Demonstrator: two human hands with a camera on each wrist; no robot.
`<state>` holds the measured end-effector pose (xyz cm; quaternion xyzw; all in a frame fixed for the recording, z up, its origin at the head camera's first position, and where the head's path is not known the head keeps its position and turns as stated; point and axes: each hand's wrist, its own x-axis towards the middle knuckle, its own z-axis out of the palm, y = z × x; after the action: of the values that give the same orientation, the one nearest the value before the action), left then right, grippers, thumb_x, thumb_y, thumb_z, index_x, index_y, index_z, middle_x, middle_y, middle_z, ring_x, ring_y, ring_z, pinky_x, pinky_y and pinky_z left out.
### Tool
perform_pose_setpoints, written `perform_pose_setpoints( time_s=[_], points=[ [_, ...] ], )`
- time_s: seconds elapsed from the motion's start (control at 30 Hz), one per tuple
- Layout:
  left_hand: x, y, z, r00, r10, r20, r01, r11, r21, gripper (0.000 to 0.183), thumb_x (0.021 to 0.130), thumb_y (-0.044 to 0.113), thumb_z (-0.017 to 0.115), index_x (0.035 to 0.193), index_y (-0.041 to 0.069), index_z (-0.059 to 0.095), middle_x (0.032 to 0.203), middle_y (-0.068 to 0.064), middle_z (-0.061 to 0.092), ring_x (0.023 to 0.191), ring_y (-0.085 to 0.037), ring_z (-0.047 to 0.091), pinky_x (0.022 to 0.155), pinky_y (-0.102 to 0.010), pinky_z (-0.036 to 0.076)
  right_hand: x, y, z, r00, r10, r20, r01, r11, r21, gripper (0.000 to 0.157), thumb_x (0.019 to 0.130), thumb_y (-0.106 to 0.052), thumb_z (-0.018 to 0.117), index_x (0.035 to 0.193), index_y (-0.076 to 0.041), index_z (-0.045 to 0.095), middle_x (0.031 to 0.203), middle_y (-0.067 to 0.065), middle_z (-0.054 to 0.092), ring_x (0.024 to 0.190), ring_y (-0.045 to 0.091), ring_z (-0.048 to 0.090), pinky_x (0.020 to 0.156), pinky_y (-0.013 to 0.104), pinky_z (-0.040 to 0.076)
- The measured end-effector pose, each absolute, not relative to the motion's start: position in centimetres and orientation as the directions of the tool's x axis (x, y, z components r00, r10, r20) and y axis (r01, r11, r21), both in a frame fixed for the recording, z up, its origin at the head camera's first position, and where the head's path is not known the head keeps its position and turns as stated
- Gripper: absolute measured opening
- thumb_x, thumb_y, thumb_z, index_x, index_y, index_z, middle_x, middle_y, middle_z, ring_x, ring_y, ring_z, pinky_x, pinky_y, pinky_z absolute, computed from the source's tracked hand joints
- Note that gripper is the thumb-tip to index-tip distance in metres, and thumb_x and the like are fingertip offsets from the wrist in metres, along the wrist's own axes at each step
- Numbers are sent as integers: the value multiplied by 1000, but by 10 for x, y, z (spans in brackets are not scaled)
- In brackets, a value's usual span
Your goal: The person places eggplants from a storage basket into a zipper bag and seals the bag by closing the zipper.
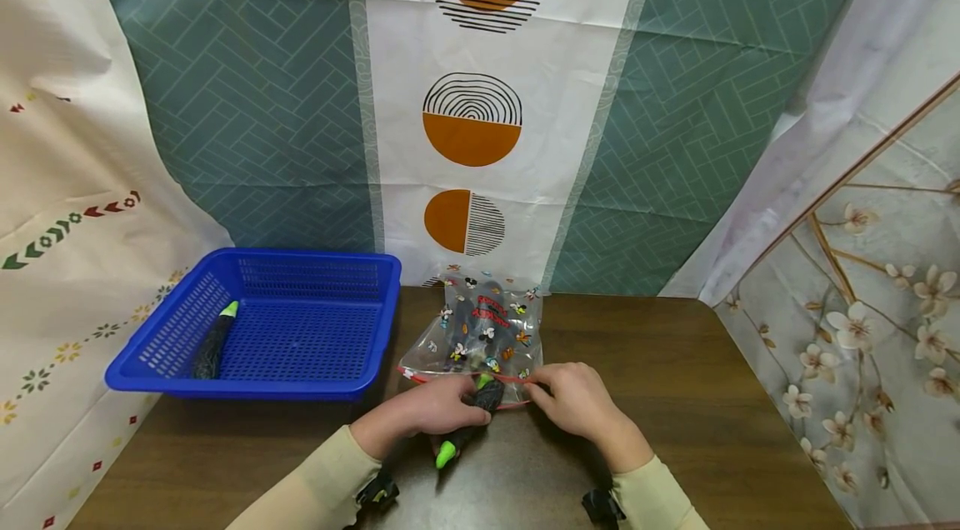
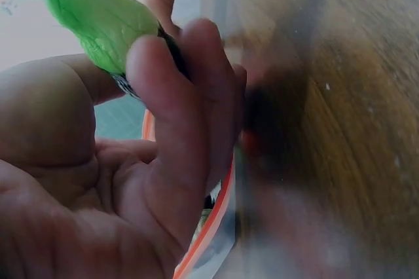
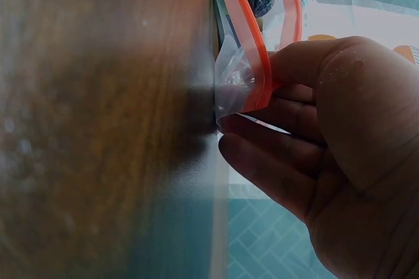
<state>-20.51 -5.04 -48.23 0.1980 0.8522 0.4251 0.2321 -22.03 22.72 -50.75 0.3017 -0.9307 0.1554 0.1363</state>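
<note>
My left hand (image 1: 442,407) grips a long, dark, wrinkled eggplant (image 1: 465,432) whose bright green stem end points toward me. Its far part lies at the mouth of a clear zip bag (image 1: 487,338) with cartoon prints and a red zip strip. Another bit of green (image 1: 485,380) shows at the bag's mouth, just beyond the left thumb. In the left wrist view, the fingers and thumb curl round the eggplant below its green end (image 2: 105,20). My right hand (image 1: 573,398) pinches the bag's red edge (image 3: 258,63) at its right corner, thumb on one side.
A blue perforated plastic basket (image 1: 255,387) stands at the left of the brown wooden table (image 1: 645,430), with another dark, green-ended eggplant (image 1: 215,342) inside, leaning on its left wall. Patterned cloth (image 1: 300,97) hangs behind the table.
</note>
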Motion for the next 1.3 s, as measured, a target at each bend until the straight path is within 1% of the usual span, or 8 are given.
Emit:
perform_pose_setpoints(
  time_s=[0.17,0.27,0.4,0.63,0.83,1.0,1.13,1.3],
  points=[
    [-203,-50,-483,-798,528,-291,34,521,853,32,105,33,75,114,5,64,75,-15,68,45,-20,68,37,-36,55,-221,227,-508,-781,-520,347,-604,771,-204,4,100,-21,83,97,-22,86,86,-10,79,72,10,72,64,38,59],
    [-202,-50,-483,-802,516,-301,24,532,846,34,107,38,74,103,6,62,63,-14,69,43,-23,69,37,-39,55,-221,227,-508,-782,-518,347,-601,774,-200,4,100,-21,83,97,-22,86,86,-10,79,73,11,72,64,39,59],
    [-201,-50,-482,-811,512,-283,45,537,842,38,108,41,73,99,5,61,54,-13,67,42,-27,69,36,-43,55,-221,227,-508,-783,-515,350,-598,777,-196,5,100,-22,83,96,-22,85,86,-11,79,72,10,72,64,39,59],
    [-201,-50,-483,-823,495,-280,48,551,833,46,109,43,72,87,4,59,52,-13,66,39,-24,67,36,-43,55,-222,227,-508,-788,-512,342,-594,778,-202,6,100,-22,82,95,-22,85,85,-11,78,72,10,71,63,39,58],
    [-200,-48,-485,-826,503,-254,63,531,845,32,108,30,73,91,6,60,49,-8,63,35,-14,59,34,-34,52,-221,227,-508,-790,-512,336,-593,778,-208,5,100,-21,82,97,-21,86,87,-10,79,74,11,73,65,40,59],
    [-198,-48,-484,-825,516,-232,60,488,871,15,97,11,72,97,6,57,51,-2,60,37,-10,53,33,-24,43,-221,226,-508,-790,-514,335,-594,777,-207,4,100,-21,82,98,-21,86,88,-10,80,75,12,74,66,40,60],
    [-196,-49,-481,-814,526,-248,45,482,875,17,89,7,67,104,5,58,57,-2,61,42,-12,54,36,-23,42,-221,227,-508,-789,-513,338,-593,780,-200,3,100,-21,83,98,-21,86,88,-10,80,75,12,74,66,40,60],
    [-195,-50,-478,-790,547,-275,20,472,881,21,88,4,64,109,3,61,62,-5,62,47,-13,54,38,-22,42,-220,227,-508,-789,-510,342,-591,782,-199,4,100,-21,83,98,-21,86,89,-10,80,76,12,74,66,41,60]
  ],
)
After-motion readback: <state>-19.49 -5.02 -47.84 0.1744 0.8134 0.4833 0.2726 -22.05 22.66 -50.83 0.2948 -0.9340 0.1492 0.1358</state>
